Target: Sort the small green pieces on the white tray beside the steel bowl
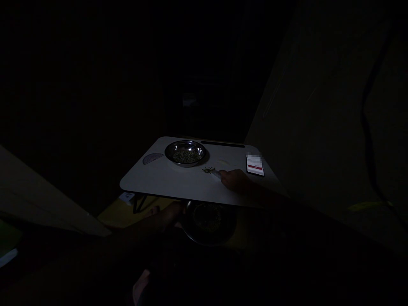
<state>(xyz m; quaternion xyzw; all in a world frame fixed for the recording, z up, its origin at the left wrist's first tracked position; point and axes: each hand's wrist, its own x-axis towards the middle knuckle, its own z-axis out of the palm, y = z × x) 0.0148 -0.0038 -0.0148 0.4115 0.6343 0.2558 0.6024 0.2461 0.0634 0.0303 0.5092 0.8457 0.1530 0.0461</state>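
The scene is very dark. On the white folding table, my right hand is closed around a small pale flat piece whose kind I cannot make out. Its tip touches a little heap of small greenish seeds or grains. Below the table's front edge, my left hand grips the left rim of a dark metal bowl, which has similar bits inside. Its fingers are mostly in shadow. Behind the small heap stands a shiny steel bowl with more of the greenish bits in it.
The white table has rounded corners and a dark slot along its back. A phone with a lit screen lies at the right, and a half-round protractor-like print at the left. A wall rises on the right.
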